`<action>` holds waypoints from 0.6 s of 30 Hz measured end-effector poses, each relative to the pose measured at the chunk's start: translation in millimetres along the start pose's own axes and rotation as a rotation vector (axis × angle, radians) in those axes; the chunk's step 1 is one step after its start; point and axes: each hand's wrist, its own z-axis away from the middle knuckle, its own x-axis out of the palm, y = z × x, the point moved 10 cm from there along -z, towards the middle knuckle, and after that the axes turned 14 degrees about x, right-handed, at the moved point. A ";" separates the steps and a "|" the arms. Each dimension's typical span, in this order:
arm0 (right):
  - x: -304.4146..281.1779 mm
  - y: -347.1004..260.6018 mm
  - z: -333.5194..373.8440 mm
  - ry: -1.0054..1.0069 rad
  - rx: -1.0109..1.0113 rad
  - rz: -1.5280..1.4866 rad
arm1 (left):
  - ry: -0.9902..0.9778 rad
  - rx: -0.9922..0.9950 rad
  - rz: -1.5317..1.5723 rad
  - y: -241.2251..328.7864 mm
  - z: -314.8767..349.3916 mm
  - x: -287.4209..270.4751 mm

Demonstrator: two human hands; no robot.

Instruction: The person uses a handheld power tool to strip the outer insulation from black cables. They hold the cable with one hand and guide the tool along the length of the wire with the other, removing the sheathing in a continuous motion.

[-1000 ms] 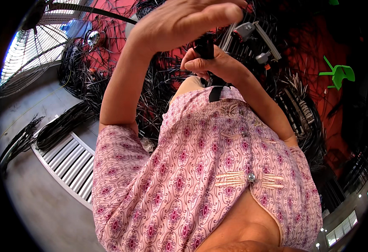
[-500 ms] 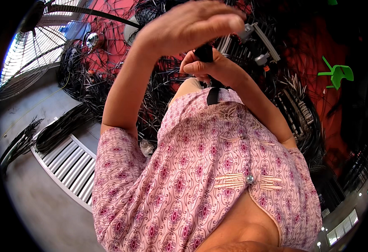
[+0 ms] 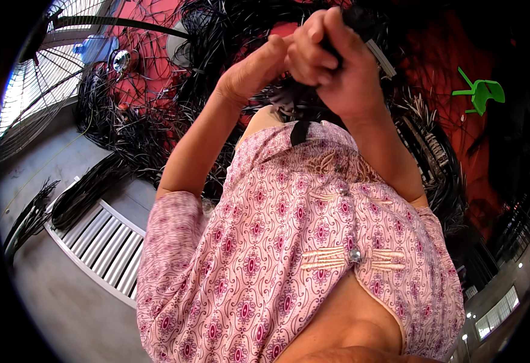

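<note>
My right hand is raised at the top centre, its fingers curled tight into the palm. Dark material shows between those fingers and the palm, and a blurred black bundle appears just beyond the thumb; its kind is not clear. Up against the right hand's knuckles comes my left hand, thumb upward. The left fingers are hidden behind the right hand, so their grip does not show. Below both hands, a black strip lies over the hem of my patterned shirt.
Tangled black strips cover much of the red floor. A large fan stands at the left, above a white slatted rack with black bundles on its end. A green chair is at the right.
My right hand has risen from near my lap with the black material. My left hand, earlier stretched flat above it, has dropped back and now meets the right hand.
</note>
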 end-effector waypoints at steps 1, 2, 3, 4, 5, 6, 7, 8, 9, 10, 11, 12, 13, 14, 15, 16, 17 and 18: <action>1.5 -18.4 2.5 0.093 -0.133 0.234 | -0.030 -0.037 0.159 -6.5 4.9 13.3; -10.7 -28.5 5.8 0.203 -0.159 0.347 | -0.056 -0.072 0.224 -16.2 10.1 19.3; -8.5 -46.2 11.0 0.479 -0.313 0.570 | -0.086 -0.108 0.291 -21.0 8.1 29.7; -7.6 -52.8 14.6 0.562 -0.364 0.685 | -0.147 -0.254 0.174 -21.8 3.5 36.3; -7.7 -57.1 18.8 0.652 -0.405 0.794 | -0.054 -0.225 0.052 -26.1 3.9 29.2; -18.8 -56.6 20.9 0.541 -0.348 0.796 | 0.041 -0.188 -0.076 -25.7 3.8 21.9; -25.6 -56.1 25.0 0.553 -0.286 0.810 | 0.051 -0.285 -0.116 -32.5 5.7 21.5; -32.3 -57.0 27.1 0.557 -0.228 0.828 | 0.062 -0.383 -0.157 -36.6 6.3 20.5; -46.7 -58.4 32.1 0.550 -0.234 0.919 | 0.133 -0.397 -0.190 -35.2 3.2 19.9; -61.6 -57.4 32.8 0.534 -0.241 1.012 | 0.138 -0.414 -0.178 -39.5 3.3 18.8; -87.8 -43.9 35.8 0.569 -0.099 0.845 | 0.155 -0.458 -0.195 -46.9 7.1 13.8; -98.3 -38.7 38.1 0.542 -0.068 0.826 | 0.177 -0.503 -0.213 -52.6 11.7 8.2; -114.7 -33.0 43.1 0.520 -0.036 0.807 | 0.230 -0.536 -0.206 -58.6 17.4 0.2; -130.7 -28.3 48.7 0.495 -0.005 0.788 | 0.284 -0.569 -0.200 -64.2 24.8 -8.9; -146.5 -31.1 58.5 0.526 0.004 0.882 | 0.370 -0.575 -0.189 -69.5 33.3 -21.2; -178.7 -28.3 72.4 0.626 0.101 0.691 | 0.391 -0.581 -0.207 -71.5 39.4 -32.3; -216.9 -31.9 90.7 0.772 0.125 0.759 | 0.395 -0.601 -0.222 -74.8 46.0 -40.9; -258.5 -32.8 113.4 0.925 0.152 0.823 | 0.396 -0.625 -0.234 -79.5 53.0 -46.6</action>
